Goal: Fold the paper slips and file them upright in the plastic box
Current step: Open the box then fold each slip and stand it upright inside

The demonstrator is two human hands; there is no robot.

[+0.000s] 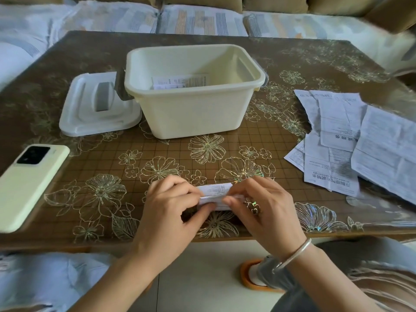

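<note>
A small white paper slip, folded into a thick strip, is held just above the near table edge. It is pinched by the left hand and right hand, fingers curled.

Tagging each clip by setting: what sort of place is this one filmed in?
Probably a home living room: a brown table under a clear floral-printed cover stands before a cushioned sofa with striped covers, and a pale green smartphone lies on it with a cream plastic box.
</note>
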